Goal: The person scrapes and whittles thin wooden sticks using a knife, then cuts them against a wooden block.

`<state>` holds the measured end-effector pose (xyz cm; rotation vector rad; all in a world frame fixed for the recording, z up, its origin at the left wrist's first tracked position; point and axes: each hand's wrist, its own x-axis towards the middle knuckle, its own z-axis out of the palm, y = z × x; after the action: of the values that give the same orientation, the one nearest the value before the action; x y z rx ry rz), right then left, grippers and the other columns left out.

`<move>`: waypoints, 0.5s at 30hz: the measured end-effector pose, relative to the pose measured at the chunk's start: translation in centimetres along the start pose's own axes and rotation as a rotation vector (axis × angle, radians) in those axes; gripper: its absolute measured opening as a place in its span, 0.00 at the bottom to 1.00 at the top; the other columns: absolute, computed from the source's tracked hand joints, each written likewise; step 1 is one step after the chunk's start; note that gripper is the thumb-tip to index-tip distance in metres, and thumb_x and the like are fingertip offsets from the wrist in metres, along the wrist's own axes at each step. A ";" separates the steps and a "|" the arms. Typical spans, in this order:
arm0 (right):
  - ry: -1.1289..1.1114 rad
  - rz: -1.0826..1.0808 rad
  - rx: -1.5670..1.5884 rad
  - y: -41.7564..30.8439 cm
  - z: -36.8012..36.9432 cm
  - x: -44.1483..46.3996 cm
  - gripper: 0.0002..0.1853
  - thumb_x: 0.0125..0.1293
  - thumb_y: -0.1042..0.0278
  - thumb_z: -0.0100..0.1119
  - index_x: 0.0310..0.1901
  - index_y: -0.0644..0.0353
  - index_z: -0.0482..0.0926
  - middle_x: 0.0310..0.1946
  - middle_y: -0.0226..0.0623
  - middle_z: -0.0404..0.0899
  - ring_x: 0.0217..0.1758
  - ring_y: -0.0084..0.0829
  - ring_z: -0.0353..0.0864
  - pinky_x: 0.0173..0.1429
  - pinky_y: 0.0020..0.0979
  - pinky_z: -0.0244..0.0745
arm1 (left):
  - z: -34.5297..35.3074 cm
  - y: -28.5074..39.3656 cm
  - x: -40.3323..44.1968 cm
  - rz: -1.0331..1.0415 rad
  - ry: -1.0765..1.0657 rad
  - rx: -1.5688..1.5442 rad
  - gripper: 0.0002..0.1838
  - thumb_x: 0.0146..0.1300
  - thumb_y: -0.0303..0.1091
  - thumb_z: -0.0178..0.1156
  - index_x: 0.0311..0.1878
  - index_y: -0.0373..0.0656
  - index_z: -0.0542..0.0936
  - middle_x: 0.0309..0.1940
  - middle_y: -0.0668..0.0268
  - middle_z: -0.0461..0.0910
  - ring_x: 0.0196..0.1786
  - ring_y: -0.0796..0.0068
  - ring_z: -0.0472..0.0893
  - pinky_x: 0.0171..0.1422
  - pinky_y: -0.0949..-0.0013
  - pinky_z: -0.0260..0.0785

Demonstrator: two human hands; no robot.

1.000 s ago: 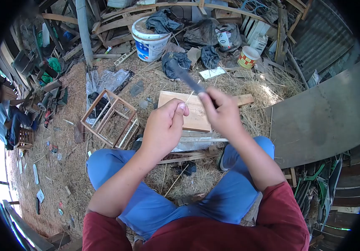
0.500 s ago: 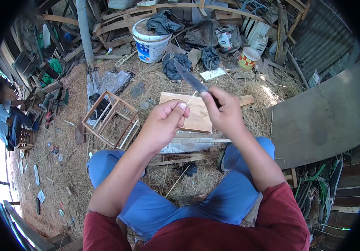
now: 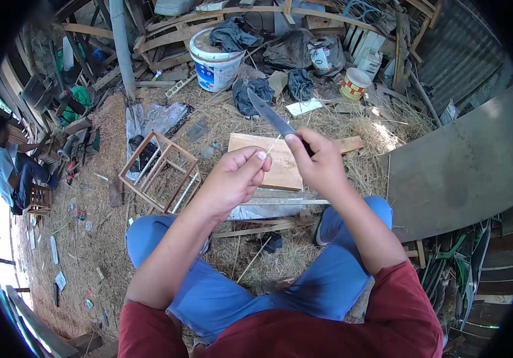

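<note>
My left hand (image 3: 239, 176) pinches a thin pale stick (image 3: 274, 144) between thumb and fingers. Wrapped round the dark handle of a knife (image 3: 268, 114), my right hand (image 3: 319, 161) holds its long blade pointing up and to the left. The stick's far end reaches the blade near the handle, though I cannot tell whether the edge bites into it. Beneath both hands lies a wooden board (image 3: 283, 167), partly hidden by them.
A small wooden frame (image 3: 161, 170) stands to the left. Farther off are a white bucket (image 3: 214, 65) and a red-yellow tin (image 3: 355, 83). A large flat sheet (image 3: 459, 170) lies at right. Another person (image 3: 11, 164) sits at far left. Straw and shavings cover the ground.
Both hands stay nearly in place, the knife still against the upper part of the stick. The view has shifted very slightly, and the seated person's head has moved a little.
</note>
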<state>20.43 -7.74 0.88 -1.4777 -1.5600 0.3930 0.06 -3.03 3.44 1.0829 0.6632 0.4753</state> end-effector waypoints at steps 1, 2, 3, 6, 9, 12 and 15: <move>0.014 0.035 0.017 -0.1 0.0 -0.2 0.12 0.78 0.65 0.64 0.36 0.63 0.79 0.20 0.35 0.70 0.25 0.20 0.67 0.30 0.32 0.66 | -0.1 -0.3 0.1 -0.003 -0.001 -0.002 0.13 0.86 0.44 0.50 0.44 0.48 0.75 0.20 0.85 0.58 0.18 0.92 0.51 0.22 0.78 0.41; 0.010 -0.096 0.005 -0.3 0.6 -0.4 0.12 0.77 0.66 0.64 0.36 0.64 0.79 0.20 0.35 0.71 0.25 0.20 0.68 0.30 0.32 0.66 | -0.4 -0.6 0.4 0.008 0.009 0.009 0.13 0.86 0.44 0.50 0.44 0.48 0.75 0.20 0.85 0.58 0.18 0.92 0.51 0.22 0.78 0.41; 0.013 -0.098 0.006 -0.3 0.4 -0.3 0.12 0.77 0.66 0.64 0.36 0.64 0.79 0.20 0.35 0.71 0.25 0.20 0.68 0.30 0.32 0.66 | -0.6 -0.6 0.5 0.019 0.021 0.022 0.13 0.86 0.44 0.50 0.44 0.48 0.75 0.20 0.85 0.58 0.18 0.92 0.51 0.22 0.78 0.41; 0.012 0.079 0.035 -1.0 -0.9 0.8 0.10 0.77 0.66 0.64 0.38 0.63 0.80 0.22 0.39 0.71 0.25 0.22 0.69 0.31 0.33 0.68 | -0.3 -0.3 0.4 0.025 -0.015 -0.019 0.13 0.86 0.44 0.50 0.44 0.48 0.75 0.20 0.85 0.59 0.19 0.92 0.51 0.22 0.78 0.41; 0.024 -0.016 -0.026 -0.3 0.0 0.1 0.12 0.76 0.61 0.64 0.37 0.61 0.79 0.23 0.49 0.78 0.24 0.50 0.80 0.31 0.42 0.73 | -0.1 -0.3 0.1 0.000 0.016 -0.042 0.13 0.86 0.44 0.50 0.44 0.48 0.76 0.20 0.85 0.59 0.19 0.92 0.51 0.22 0.78 0.41; -0.003 -0.085 -0.038 -0.2 -0.1 0.2 0.12 0.76 0.61 0.64 0.36 0.60 0.79 0.23 0.48 0.78 0.24 0.50 0.80 0.30 0.43 0.73 | -0.6 -0.3 0.4 0.006 0.023 -0.024 0.14 0.86 0.44 0.50 0.44 0.48 0.76 0.21 0.85 0.59 0.19 0.91 0.52 0.22 0.78 0.41; 0.003 0.060 -0.040 -0.3 -0.9 0.7 0.12 0.76 0.60 0.64 0.37 0.59 0.80 0.23 0.49 0.78 0.25 0.52 0.81 0.31 0.44 0.74 | 0.0 0.1 0.0 -0.001 0.024 -0.025 0.14 0.86 0.44 0.49 0.44 0.48 0.76 0.21 0.85 0.59 0.19 0.91 0.52 0.22 0.78 0.41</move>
<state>21.02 -7.52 1.84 -1.5580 -1.5314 0.3967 0.04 -3.01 3.55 1.0548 0.6770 0.4955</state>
